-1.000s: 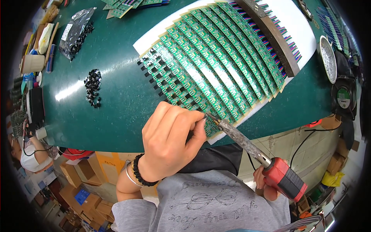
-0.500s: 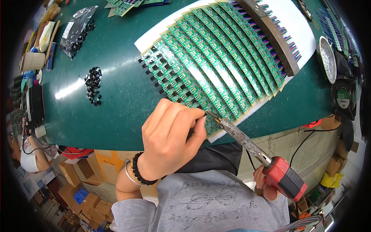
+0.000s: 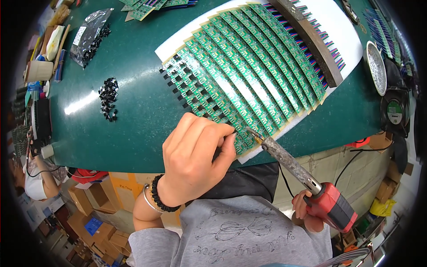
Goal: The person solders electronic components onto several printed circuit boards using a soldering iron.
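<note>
because the soldering iron [image 3: 289, 162] has its tip near the frame's centre, the right hand [image 3: 307, 212] grips its red handle [image 3: 331, 209] at lower right, probably for steady aim. in this head view, the left hand [image 3: 200, 153] pinches a small dark piece [image 3: 234, 131] over the green circuit boards [image 3: 249, 66]. these overlap like shingles across upper centre, perhaps so each edge is reachable; a brown bar [image 3: 310, 40], upper right, likely weighs them down. loose black parts [image 3: 108, 99] lie left, presumably for easy picking.
</note>
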{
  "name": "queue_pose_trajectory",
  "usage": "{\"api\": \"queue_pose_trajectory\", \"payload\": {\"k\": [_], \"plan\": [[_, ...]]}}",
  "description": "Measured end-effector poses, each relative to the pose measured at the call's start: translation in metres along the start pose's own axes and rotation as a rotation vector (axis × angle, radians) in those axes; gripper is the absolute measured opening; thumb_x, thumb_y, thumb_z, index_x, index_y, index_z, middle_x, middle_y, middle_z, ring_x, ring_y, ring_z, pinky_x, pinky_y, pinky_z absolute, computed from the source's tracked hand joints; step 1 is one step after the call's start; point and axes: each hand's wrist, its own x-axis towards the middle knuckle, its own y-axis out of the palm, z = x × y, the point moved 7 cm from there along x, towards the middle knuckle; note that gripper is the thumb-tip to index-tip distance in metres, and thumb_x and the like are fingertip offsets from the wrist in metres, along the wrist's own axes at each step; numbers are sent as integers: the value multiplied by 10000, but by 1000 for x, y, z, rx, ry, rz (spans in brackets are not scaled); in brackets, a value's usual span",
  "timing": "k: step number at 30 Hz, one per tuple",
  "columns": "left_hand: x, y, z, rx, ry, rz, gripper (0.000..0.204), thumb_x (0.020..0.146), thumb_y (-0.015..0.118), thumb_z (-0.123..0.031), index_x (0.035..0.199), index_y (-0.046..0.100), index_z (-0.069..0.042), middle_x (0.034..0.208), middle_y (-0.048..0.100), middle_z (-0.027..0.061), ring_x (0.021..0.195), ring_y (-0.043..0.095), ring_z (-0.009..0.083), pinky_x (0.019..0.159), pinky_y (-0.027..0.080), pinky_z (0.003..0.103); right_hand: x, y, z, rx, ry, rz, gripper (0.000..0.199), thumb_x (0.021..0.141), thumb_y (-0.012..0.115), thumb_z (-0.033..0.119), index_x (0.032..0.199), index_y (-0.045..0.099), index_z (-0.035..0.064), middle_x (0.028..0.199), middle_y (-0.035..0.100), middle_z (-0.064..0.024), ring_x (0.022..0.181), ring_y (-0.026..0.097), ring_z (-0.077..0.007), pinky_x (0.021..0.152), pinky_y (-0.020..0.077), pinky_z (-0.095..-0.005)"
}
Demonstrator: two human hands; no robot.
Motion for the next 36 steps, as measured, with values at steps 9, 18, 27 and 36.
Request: {"api": "queue_pose_trajectory", "payload": {"k": [9,18,27,36], "plan": [[-4,-6,2,-3,-34,-17,225,663,756,65,838,663,-43,719,611,50,645,570,206,570,460,317,43,9,2,92,-62,87,998,799,583,745,1393,380,-31,531,497,21,436,502,-124,467,441,-282],[-35,-84,45,503,-139,-253,200,756,717,-30,942,645,-46,873,610,104,818,569,294,682,480,385,54,22,0,24,-56,-366,867,889,577,650,1296,373,-88,509,457,-1,374,430,-118,403,413,-256],[-54,-109,90,728,-208,-208,147,796,701,20,929,643,-6,864,601,91,814,565,268,703,483,367,56,32,-4,23,-33,-357,838,907,545,653,1278,396,-84,505,435,7,371,422,-111,404,407,-259],[-52,-115,73,390,-304,-291,152,815,669,78,946,636,8,854,647,111,716,609,232,660,502,323,55,34,-4,-11,139,-395,928,840,539,747,1288,409,-55,487,408,36,388,415,-98,415,390,-248]]}}
